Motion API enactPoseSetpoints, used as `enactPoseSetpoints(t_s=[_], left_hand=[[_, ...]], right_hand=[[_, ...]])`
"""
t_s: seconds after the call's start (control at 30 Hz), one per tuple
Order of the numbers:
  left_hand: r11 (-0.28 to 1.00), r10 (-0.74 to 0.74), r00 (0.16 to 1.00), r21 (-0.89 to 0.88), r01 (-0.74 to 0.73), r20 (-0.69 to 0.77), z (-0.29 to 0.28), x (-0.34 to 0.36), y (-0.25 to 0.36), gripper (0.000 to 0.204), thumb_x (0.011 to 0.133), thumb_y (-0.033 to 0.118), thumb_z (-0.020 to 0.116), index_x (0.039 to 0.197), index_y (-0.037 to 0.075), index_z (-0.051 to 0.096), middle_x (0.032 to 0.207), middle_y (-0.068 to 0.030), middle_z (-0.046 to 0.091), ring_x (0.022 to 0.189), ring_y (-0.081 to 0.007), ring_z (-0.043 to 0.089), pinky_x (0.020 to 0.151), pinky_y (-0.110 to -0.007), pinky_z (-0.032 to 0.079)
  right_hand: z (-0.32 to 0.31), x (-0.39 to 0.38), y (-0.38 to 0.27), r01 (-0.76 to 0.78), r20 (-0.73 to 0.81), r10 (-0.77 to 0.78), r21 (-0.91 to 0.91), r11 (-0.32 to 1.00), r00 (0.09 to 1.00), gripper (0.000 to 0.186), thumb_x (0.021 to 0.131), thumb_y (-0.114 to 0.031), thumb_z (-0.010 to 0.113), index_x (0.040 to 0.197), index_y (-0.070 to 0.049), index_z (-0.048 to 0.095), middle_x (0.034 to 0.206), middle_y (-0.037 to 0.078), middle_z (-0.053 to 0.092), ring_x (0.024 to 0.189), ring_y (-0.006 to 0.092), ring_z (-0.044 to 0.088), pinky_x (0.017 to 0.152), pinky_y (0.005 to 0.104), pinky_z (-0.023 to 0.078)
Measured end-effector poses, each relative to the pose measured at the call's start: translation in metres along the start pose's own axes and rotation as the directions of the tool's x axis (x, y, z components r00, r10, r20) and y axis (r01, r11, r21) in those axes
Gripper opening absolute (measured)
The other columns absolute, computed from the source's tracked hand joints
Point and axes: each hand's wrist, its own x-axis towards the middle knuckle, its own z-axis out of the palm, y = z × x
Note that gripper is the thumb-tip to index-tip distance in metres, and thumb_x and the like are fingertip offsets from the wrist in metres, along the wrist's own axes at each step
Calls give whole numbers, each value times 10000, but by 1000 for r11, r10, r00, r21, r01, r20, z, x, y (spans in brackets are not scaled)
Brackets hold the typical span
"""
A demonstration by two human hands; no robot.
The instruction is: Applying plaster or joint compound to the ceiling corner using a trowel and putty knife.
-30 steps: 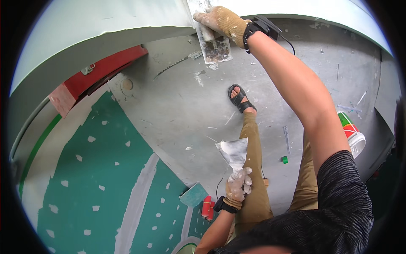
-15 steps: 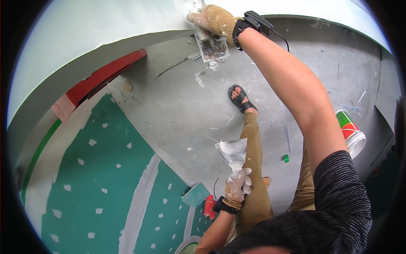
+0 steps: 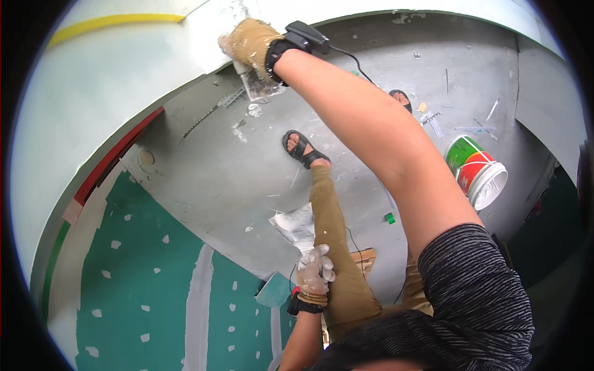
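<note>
My right hand (image 3: 250, 44), in a tan knit work glove with whitish coated fingers, reaches far up and to the left. It is closed on a putty knife (image 3: 261, 86), whose smeared metal blade shows below the fingers; its handle is hidden. The hand is at the white panel (image 3: 142, 68), by its lower edge. Low in the middle, my left hand (image 3: 314, 271), gloved the same way, grips a second, wide-bladed putty knife (image 3: 295, 226) beside my left leg. White compound coats that blade.
A white, green and red bucket (image 3: 476, 170) with white residue is tipped on the grey floor (image 3: 247, 185) at right. Green board (image 3: 145, 266) with white filler spots stands at left. A red beam (image 3: 117, 157), green tape roll (image 3: 390, 218) and scraps lie around. My sandalled foot (image 3: 303, 148) is mid-floor.
The view has shifted, bringing a yellow strip on the panel and my other foot into sight. My right hand appears farther left and slightly lower with its knife; both hands keep their grips.
</note>
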Motion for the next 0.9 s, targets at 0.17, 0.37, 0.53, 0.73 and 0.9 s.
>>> enactPoseSetpoints(t_s=[0.17,0.37,0.53,0.73,0.9], left_hand=[[999,-14,999,33,15,-32,27,1,-6,314,1025,306,631,1112,7,674,636,-19,596,437,-106,457,405,-271,387],[998,-8,998,58,11,-55,57,-2,-24,311,1029,307,626,1111,11,676,646,-22,609,440,-103,461,404,-267,389],[996,9,993,89,2,-121,82,-6,-41,314,1028,301,628,1110,1,673,650,-27,613,442,-102,460,403,-269,391],[994,16,989,111,0,-149,110,-1,-52,291,1023,298,634,1080,17,683,641,-22,608,438,-99,456,398,-267,392],[987,49,983,160,-20,-178,132,3,-67,293,1014,308,646,1068,24,692,629,-11,606,427,-98,458,389,-264,395]], right_hand=[[-37,-17,92,-52,-111,38,-127,991,993,464,1012,-395,499,1052,-3,745,1001,222,750,947,347,737,914,426,569],[-87,-51,215,135,-69,-249,-686,715,966,210,992,-188,561,1085,-60,699,953,206,750,919,340,753,791,448,594],[-141,-91,265,-76,-50,61,-377,923,997,303,1061,-238,476,1112,-29,690,946,209,746,822,313,754,743,422,606],[-196,-126,377,-36,-186,-98,-606,794,978,296,1075,-220,471,1118,-18,683,990,205,744,796,294,746,758,382,618],[-250,-161,485,-65,-289,16,-160,985,957,308,1075,-223,492,1110,5,696,969,162,757,853,243,742,768,375,605]])
